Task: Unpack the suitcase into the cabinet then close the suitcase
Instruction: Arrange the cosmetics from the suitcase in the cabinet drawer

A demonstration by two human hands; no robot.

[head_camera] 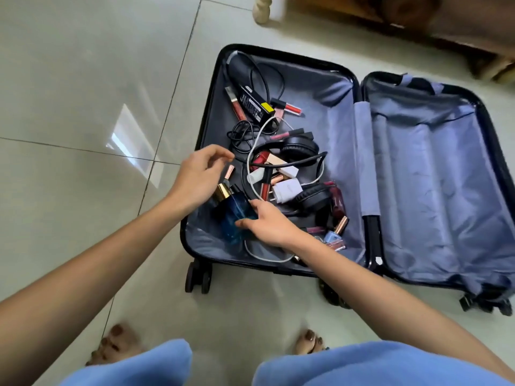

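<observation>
The blue glass bottle (232, 215) lay in the near-left corner of the open suitcase (320, 126). The right hand (269, 225) curled thumb and fingers round its body, and the left hand (199, 176) hovered above, fingers loosely bent and empty. It looked heavy, slick and breakable, best gripped firmly round the body, not the cap.

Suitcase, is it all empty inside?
No, the suitcase lies open with headphones, cables and a bottle inside one half.
</observation>
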